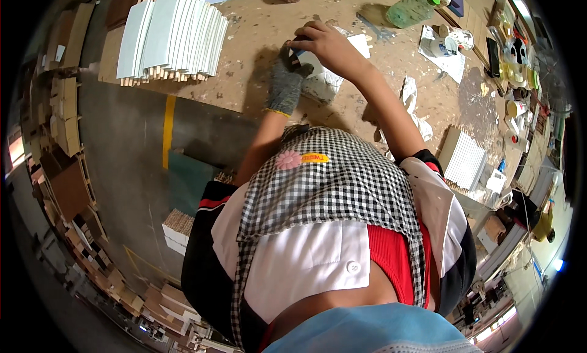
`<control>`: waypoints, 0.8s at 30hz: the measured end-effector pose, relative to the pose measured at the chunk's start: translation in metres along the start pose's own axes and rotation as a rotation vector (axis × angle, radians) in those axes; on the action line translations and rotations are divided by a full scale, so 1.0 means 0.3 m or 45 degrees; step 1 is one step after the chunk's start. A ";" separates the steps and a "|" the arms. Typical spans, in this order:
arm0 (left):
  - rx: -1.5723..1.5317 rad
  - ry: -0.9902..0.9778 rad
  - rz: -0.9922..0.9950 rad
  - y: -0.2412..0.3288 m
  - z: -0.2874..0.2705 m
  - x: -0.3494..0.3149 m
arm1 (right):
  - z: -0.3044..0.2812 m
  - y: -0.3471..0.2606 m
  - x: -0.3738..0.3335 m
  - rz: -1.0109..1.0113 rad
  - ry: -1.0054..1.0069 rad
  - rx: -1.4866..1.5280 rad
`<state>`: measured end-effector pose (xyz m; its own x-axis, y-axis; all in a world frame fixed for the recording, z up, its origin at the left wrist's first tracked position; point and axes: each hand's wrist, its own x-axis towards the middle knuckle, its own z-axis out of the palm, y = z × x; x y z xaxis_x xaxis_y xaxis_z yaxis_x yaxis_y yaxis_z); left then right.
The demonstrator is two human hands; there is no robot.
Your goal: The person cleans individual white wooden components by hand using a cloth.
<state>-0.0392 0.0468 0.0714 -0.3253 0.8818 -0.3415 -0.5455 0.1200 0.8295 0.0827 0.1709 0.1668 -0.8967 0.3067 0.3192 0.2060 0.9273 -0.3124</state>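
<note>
My left hand (286, 78), in a grey knit glove with a yellow cuff edge, is closed on the near left end of a small white panel (310, 62). My bare right hand (327, 46) reaches over the far end of that panel. Its fingers curl down against a dark patch beside the glove's fingertips; what they hold is hidden. Under the panel sits a pale wrapped block (324, 87) on the brown workbench (244, 32). Another white piece (359, 45) with a wooden peg end shows just right of my right hand.
At the left stands a row of white panels (177, 35) with wooden pegs. A green-capped plastic bottle (409, 11), a white cup (445, 46) on paper and a crumpled white cloth (411, 99) lie to the right. More white panels (463, 160) stand near the right edge.
</note>
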 end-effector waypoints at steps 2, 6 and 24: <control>-0.065 -0.002 -0.011 0.013 0.035 -0.013 | 0.001 0.011 -0.005 0.026 -0.028 -0.160; 1.172 -0.027 0.490 -0.017 -0.014 0.006 | -0.007 -0.017 0.015 -0.059 0.021 -0.082; 0.708 0.211 0.217 0.036 0.151 -0.120 | -0.211 0.515 -1.015 1.770 0.510 -0.237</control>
<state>0.0015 0.0370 0.1127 -0.5131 0.8320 -0.2110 -0.0045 0.2432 0.9700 0.4124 0.2343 0.0780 0.2245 0.9698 0.0949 0.8726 -0.1567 -0.4626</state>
